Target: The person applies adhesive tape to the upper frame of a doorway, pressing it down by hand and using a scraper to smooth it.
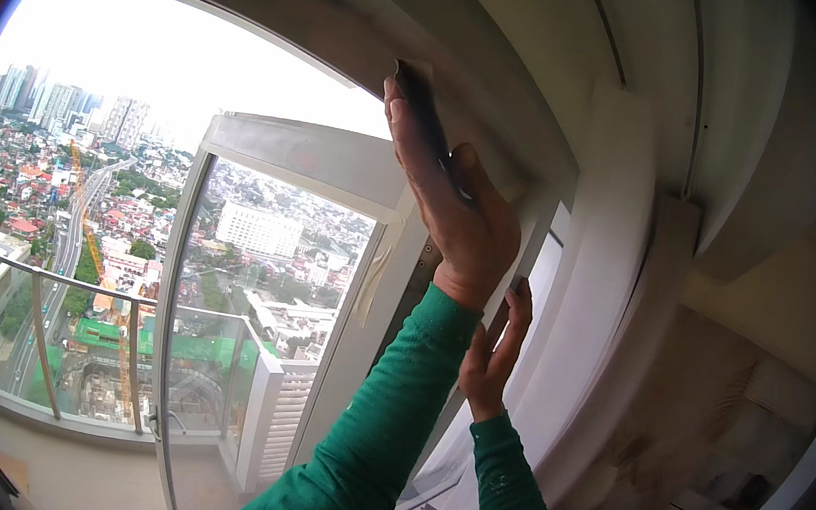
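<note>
My left hand (468, 217) is raised to the beam over the balcony doorway, gripping a dark, bent sheet of what looks like sandpaper (423, 106). The fingers run along one side of the sheet, with the thumb on the other. Its upper end lies close to the underside of the grey-brown door frame (341, 46); whether it touches cannot be made out. Lower and to the right, my right hand (495, 361) is held upright beside the frame's side post, fingers stretched and holding nothing. Its fingertips are at the post's edge near the white curtain.
A framed glass door (280, 230) stands outward over the balcony, with a metal railing (53, 280) beyond it and the city far below. A pale curtain (592, 276) hangs on the right, under ceiling tracks (699, 107). Furniture shows dimly at the lower right.
</note>
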`<state>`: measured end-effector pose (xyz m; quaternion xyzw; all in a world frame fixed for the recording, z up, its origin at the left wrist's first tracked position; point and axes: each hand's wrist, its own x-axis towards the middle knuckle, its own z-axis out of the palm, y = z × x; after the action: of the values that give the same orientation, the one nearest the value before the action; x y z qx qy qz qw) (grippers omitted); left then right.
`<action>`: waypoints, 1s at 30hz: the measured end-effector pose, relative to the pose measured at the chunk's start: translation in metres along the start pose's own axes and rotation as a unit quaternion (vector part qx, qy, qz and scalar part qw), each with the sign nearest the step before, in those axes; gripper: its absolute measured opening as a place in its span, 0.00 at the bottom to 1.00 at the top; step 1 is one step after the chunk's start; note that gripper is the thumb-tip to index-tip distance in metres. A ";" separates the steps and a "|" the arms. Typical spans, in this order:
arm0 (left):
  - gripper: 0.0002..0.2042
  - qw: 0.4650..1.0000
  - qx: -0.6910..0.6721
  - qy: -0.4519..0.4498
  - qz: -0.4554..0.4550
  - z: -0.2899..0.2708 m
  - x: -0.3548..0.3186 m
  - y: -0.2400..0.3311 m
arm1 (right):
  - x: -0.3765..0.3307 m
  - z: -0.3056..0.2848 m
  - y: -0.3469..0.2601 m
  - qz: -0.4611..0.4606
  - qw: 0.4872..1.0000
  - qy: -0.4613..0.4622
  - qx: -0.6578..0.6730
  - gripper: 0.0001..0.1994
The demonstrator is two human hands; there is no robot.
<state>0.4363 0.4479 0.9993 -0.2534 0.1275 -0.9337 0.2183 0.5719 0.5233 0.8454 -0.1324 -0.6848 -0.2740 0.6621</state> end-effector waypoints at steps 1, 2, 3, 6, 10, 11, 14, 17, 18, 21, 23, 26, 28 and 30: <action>0.31 0.999 0.040 -0.003 0.017 0.008 0.003 -0.009 | 0.001 0.003 -0.003 0.004 1.000 -0.011 -0.004 0.29; 0.32 0.996 0.078 -0.009 0.031 0.016 0.005 -0.015 | -0.003 0.005 0.000 0.022 1.000 -0.015 0.001 0.30; 0.33 0.992 0.115 -0.015 0.046 0.025 0.007 -0.021 | -0.006 0.003 0.002 0.017 1.000 -0.019 -0.010 0.31; 0.37 0.986 0.163 -0.029 0.032 0.048 0.000 -0.046 | -0.002 0.007 -0.005 0.016 0.999 -0.031 -0.016 0.36; 0.38 0.990 0.130 -0.047 -0.022 0.059 -0.018 -0.040 | -0.008 0.001 0.004 0.034 0.999 -0.018 -0.003 0.38; 0.38 0.988 0.137 -0.064 -0.032 0.054 -0.024 -0.042 | 0.001 0.003 -0.016 0.030 0.999 -0.022 -0.015 0.38; 0.39 0.985 0.138 -0.095 -0.048 0.049 -0.035 -0.038 | 0.005 0.007 -0.007 0.038 0.998 -0.043 0.027 0.39; 0.39 0.985 0.139 -0.096 -0.029 0.047 -0.034 -0.041 | -0.008 0.013 0.008 0.116 0.983 -0.027 0.142 0.40; 0.39 0.985 0.142 -0.092 -0.026 0.050 -0.033 -0.044 | -0.015 0.017 0.008 0.152 0.971 -0.014 0.186 0.41; 0.39 0.986 0.142 -0.081 0.011 0.061 -0.035 -0.046 | -0.012 0.007 0.016 0.167 0.962 -0.014 0.215 0.42; 0.39 0.987 0.147 -0.063 0.033 0.066 -0.043 -0.045 | -0.015 -0.004 0.015 0.195 0.943 -0.001 0.271 0.41; 0.39 0.986 0.160 -0.034 0.025 0.078 -0.043 -0.050 | -0.006 -0.018 -0.008 0.090 0.994 -0.039 0.049 0.34; 0.39 0.984 0.173 -0.039 0.011 0.072 -0.054 -0.060 | -0.002 -0.046 -0.007 0.056 0.987 -0.135 -0.059 0.30; 0.40 0.977 0.196 -0.016 0.086 0.074 -0.045 -0.061 | -0.005 -0.102 -0.041 0.058 0.962 -0.191 -0.185 0.30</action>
<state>0.4891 0.5128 1.0638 -0.2090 -0.0402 -0.9141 0.3450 0.6353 0.4346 0.8300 -0.3420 -0.7270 -0.3263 0.4979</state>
